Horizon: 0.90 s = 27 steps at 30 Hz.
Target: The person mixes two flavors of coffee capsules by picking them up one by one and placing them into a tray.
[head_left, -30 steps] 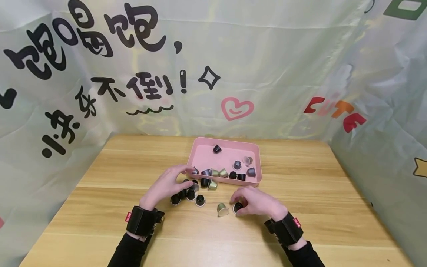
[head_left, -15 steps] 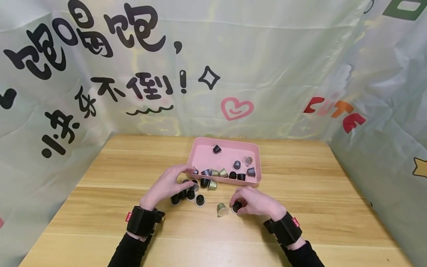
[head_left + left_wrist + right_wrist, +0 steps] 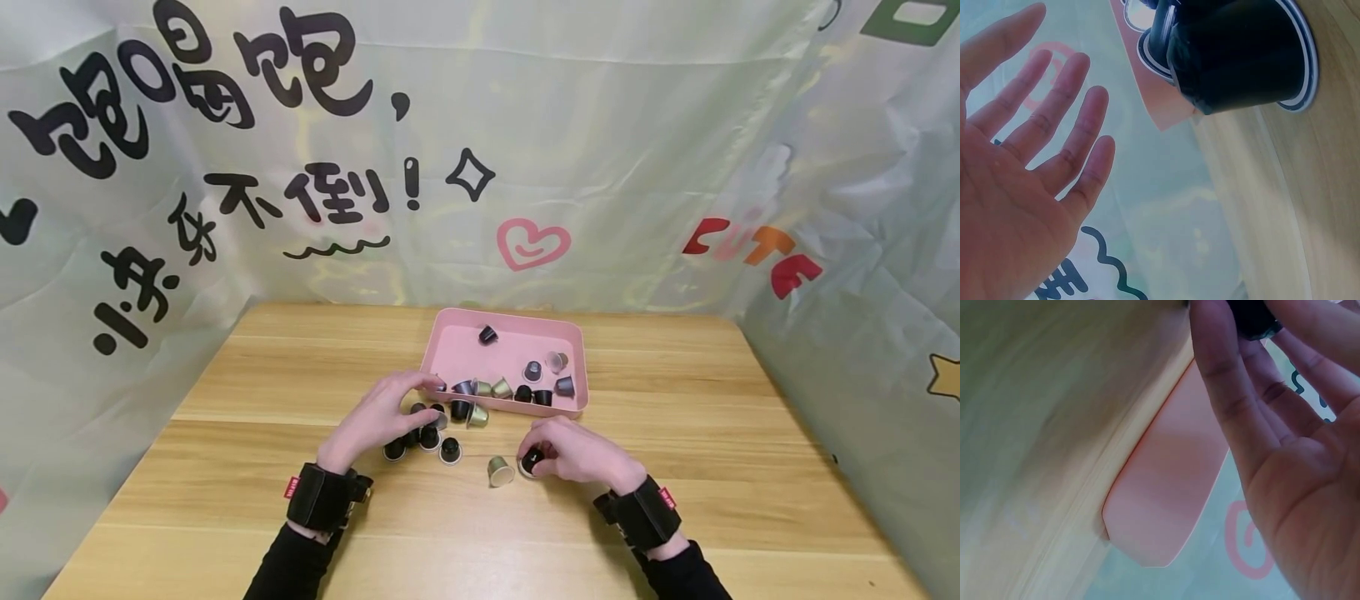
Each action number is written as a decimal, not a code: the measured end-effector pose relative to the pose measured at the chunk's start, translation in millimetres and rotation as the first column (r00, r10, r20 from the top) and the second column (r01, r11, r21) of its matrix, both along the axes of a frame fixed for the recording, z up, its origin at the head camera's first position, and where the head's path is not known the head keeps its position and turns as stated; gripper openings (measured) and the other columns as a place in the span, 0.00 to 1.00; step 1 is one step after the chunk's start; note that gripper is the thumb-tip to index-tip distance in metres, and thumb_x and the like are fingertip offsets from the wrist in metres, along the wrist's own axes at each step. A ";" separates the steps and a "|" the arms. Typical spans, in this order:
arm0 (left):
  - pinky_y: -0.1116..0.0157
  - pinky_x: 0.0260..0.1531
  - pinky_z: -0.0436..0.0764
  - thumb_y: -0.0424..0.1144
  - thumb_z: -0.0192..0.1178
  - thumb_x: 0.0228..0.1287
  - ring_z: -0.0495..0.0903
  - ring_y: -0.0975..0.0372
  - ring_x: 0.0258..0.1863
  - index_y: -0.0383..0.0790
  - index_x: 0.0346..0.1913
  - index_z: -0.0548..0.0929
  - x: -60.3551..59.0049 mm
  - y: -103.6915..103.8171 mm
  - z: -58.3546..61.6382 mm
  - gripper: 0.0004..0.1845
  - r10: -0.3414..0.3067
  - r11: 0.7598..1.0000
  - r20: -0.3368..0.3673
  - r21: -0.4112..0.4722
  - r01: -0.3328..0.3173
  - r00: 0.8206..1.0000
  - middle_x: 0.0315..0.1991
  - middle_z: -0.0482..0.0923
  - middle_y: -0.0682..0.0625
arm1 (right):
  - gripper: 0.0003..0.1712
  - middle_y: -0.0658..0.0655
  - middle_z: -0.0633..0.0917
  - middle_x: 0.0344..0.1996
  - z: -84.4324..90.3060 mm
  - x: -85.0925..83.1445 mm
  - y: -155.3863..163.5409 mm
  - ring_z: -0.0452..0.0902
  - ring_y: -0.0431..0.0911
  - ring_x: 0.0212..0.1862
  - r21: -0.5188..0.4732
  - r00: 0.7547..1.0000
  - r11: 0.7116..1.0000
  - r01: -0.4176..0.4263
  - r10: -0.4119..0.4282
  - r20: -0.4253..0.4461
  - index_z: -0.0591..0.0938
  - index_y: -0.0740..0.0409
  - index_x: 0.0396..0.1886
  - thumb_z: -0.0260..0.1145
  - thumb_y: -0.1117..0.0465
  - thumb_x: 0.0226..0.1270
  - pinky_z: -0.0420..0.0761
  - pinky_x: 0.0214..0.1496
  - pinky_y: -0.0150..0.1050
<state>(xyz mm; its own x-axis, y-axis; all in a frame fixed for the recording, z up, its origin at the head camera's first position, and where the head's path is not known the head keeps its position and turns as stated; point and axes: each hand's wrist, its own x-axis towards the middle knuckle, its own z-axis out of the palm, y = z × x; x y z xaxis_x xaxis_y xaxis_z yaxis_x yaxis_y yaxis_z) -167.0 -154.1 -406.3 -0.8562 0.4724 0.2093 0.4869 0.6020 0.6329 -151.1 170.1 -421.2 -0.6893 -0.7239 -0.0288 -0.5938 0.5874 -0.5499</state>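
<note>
My right hand point(image 3: 573, 450) pinches a black coffee capsule point(image 3: 532, 459) between thumb and fingers, low over the table. In the right wrist view that capsule point(image 3: 1250, 317) shows dark between the fingertips. A gold capsule point(image 3: 500, 472) lies just left of it. My left hand point(image 3: 375, 417) has its fingers extended, thumb apart, beside a cluster of black capsules point(image 3: 430, 437); its fingertips reach the pink tray's left front corner. In the left wrist view the palm holds nothing, and a black capsule point(image 3: 1241, 53) looms close to the camera.
The pink tray point(image 3: 465, 354) stands behind the hands with several black, grey-blue and gold capsules inside, mostly along its front wall. One black capsule point(image 3: 450, 451) sits apart from the cluster. A printed cloth point(image 3: 630, 167) hangs behind the wooden table point(image 3: 675, 400).
The black capsule in my right hand has shifted slightly left and up, and its top has tilted more into view. My left hand has barely moved.
</note>
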 end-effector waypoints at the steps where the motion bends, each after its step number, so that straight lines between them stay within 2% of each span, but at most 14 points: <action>1: 0.44 0.65 0.73 0.39 0.69 0.64 0.80 0.50 0.58 0.39 0.59 0.81 0.0 0.0 0.0 0.22 -0.002 1.000 0.000 0.002 0.002 1.000 0.53 0.85 0.44 | 0.12 0.50 0.87 0.38 -0.1 -0.1 0.1 0.73 0.31 0.34 0.003 1.000 1.000 0.006 -0.006 -0.001 0.88 0.55 0.43 0.74 0.66 0.58 0.77 0.37 0.26; 10: 0.44 0.65 0.73 0.37 0.69 0.63 0.81 0.48 0.56 0.38 0.59 0.80 0.1 -0.9 -0.9 0.22 -0.024 1.000 0.009 0.020 0.024 1.000 0.51 0.86 0.43 | 0.10 0.49 0.87 0.41 1.9 -1.0 0.0 0.81 0.39 0.45 0.010 1.000 1.000 0.011 -0.011 -0.005 0.87 0.54 0.44 0.72 0.65 0.62 0.83 0.49 0.33; 19: 0.44 0.64 0.73 0.38 0.69 0.64 0.81 0.48 0.57 0.38 0.59 0.80 0.8 -1.6 -0.7 0.21 -0.019 1.000 0.019 0.025 0.019 1.000 0.52 0.86 0.44 | 0.10 0.47 0.85 0.41 6.3 -3.5 -1.2 0.78 0.37 0.44 -0.033 1.000 0.999 0.007 -0.008 -0.011 0.87 0.52 0.45 0.71 0.63 0.63 0.81 0.49 0.33; 27: 0.44 0.65 0.73 0.38 0.68 0.64 0.81 0.49 0.57 0.38 0.60 0.80 -0.3 -2.8 -0.3 0.22 -0.015 1.000 0.034 0.020 0.015 0.999 0.53 0.86 0.44 | 0.13 0.48 0.85 0.42 13.3 -7.6 -2.0 0.76 0.36 0.42 -0.127 0.996 0.991 0.031 -0.042 -0.082 0.86 0.55 0.49 0.69 0.64 0.66 0.81 0.46 0.35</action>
